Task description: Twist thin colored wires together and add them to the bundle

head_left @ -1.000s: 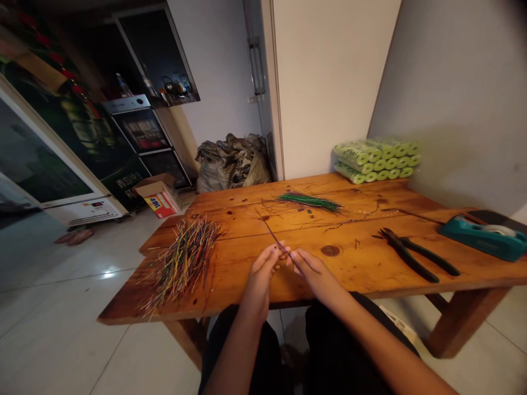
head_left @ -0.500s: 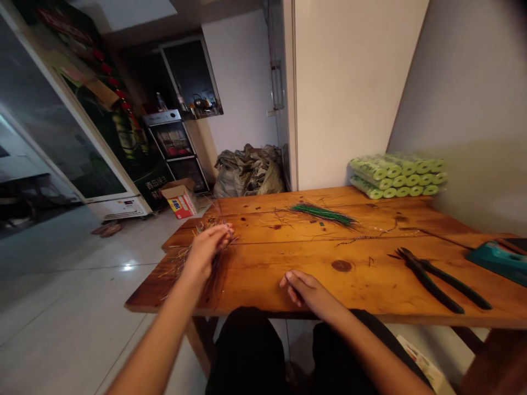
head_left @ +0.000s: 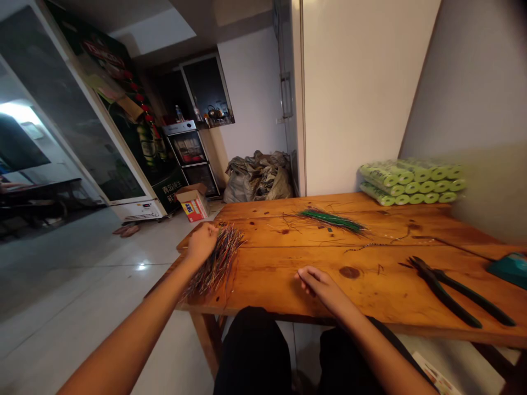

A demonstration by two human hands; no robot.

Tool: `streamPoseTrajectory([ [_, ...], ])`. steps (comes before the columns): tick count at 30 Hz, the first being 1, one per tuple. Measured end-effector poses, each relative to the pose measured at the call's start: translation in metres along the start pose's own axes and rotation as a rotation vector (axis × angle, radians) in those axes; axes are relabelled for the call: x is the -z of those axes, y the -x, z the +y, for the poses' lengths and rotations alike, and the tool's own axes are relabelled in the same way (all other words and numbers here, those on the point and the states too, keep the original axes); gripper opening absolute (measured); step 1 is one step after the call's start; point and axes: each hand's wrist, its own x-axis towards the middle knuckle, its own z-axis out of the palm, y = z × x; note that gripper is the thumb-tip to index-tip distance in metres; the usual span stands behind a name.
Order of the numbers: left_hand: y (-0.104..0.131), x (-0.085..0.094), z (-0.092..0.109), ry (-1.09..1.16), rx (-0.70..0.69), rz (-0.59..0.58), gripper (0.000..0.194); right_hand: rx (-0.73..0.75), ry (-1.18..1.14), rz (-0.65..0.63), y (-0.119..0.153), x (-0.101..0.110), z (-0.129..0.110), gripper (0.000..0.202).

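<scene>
1. Left hand (head_left: pixel 201 241) is reaching out to the far left part of the wooden table (head_left: pixel 288 274), and its fingers are lying on the pile of colourful wires (head_left: pixel 216 260); whether they are pinching a wire, I cannot tell.
2. Colourful wires are lying near the left corner of the table, spreading toward its front edge.
3. Right hand (head_left: pixel 319 285) is resting on the table near the front edge, loosely curled and holding nothing visible, just beside a dark knot in the wood.
4. Green wires (head_left: pixel 331 219) are lying further back in a small bundle.
5. Black pliers (head_left: pixel 448 288) are lying to the right, well apart from both hands.
6. Green rolls (head_left: pixel 411 181) are standing stacked at the wall.
</scene>
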Motion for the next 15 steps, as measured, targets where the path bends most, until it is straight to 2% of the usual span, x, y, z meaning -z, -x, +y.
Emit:
streamPoseTrajectory([
  [3, 0.034, -0.032, 0.038, 0.065, -0.169, -0.111, 0.015, 0.038, -0.047, 0.089, -0.003, 0.002, 0.0, 0.043],
  [5, 0.066, -0.061, 0.066, 0.179, -0.349, -0.285, 0.02, 0.055, -0.048, 0.163, -0.004, 0.008, 0.001, 0.043],
  [7, 0.096, -0.091, 0.089, 0.27, -0.407, -0.413, 0.024, 0.072, 0.024, 0.256, -0.006, 0.02, 0.004, 0.044],
  [9, 0.119, -0.119, 0.102, 0.308, -0.378, -0.473, 0.025, 0.08, 0.133, 0.348, -0.011, 0.041, 0.008, 0.045],
  [11, 0.135, -0.142, 0.106, 0.325, -0.34, -0.504, 0.028, 0.062, 0.243, 0.426, -0.019, 0.07, 0.012, 0.042],
  [13, 0.147, -0.158, 0.104, 0.327, -0.284, -0.51, 0.033, 0.024, 0.384, 0.502, -0.031, 0.104, 0.018, 0.034],
  [15, 0.159, -0.165, 0.103, 0.324, -0.248, -0.518, 0.032, -0.02, 0.563, 0.574, -0.046, 0.138, 0.024, 0.024],
])
